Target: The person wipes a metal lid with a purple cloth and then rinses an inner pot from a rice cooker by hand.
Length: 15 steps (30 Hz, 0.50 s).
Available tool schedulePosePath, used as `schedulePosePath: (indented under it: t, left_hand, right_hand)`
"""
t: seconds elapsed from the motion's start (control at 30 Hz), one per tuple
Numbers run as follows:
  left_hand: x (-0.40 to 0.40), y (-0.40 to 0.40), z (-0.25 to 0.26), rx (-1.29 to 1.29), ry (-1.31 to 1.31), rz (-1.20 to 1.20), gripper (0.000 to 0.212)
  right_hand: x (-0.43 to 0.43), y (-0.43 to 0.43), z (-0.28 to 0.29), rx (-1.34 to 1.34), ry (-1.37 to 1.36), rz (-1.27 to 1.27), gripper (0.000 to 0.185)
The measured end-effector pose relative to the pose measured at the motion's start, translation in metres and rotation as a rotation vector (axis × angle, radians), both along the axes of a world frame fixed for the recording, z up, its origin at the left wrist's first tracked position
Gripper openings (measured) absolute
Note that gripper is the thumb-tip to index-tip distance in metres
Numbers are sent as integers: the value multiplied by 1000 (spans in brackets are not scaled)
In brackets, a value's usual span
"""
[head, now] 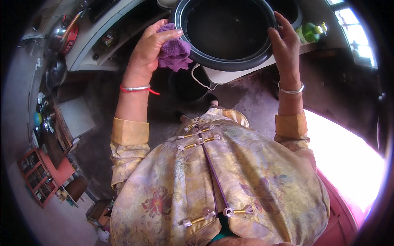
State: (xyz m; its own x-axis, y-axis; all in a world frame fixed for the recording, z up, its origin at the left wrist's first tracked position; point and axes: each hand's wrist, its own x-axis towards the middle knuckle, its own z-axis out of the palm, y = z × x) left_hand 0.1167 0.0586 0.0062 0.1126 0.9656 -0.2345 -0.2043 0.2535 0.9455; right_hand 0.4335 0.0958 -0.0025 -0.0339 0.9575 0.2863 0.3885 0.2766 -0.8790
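Observation:
Both of my hands are at the rim of a large round dark pot or basin [229,63], at the top middle of the head view. My left hand [150,46] presses a crumpled purple cloth [174,50] against the rim's left side, thumb on top. On the right side, my right hand [284,40] grips the rim between thumb and fingers. The inside of the vessel is dark, and its contents cannot be told. Beneath it shows a white surface's edge [220,77] with a white cord [200,80] hanging by it.
Right of my right hand stands a green pump bottle [308,33]. A shelved counter [89,66] curves along the upper left, with a red-banded pot [70,39] beyond it. A red glass-fronted cabinet [40,180] is at the lower left. A bright opening [344,147] lies at the right.

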Motion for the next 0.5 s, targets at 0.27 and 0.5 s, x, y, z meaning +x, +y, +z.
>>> schedulePosePath:
  t: [0.27,0.5]
  left_hand:
    - [-59,-85,29,-39,-1,240,46]
    - [-137,-178,-11,-225,41,382,61]
  right_hand:
    - [-74,-72,8,-34,207,172,50]
    - [-154,-143,-47,-310,420,301,59]
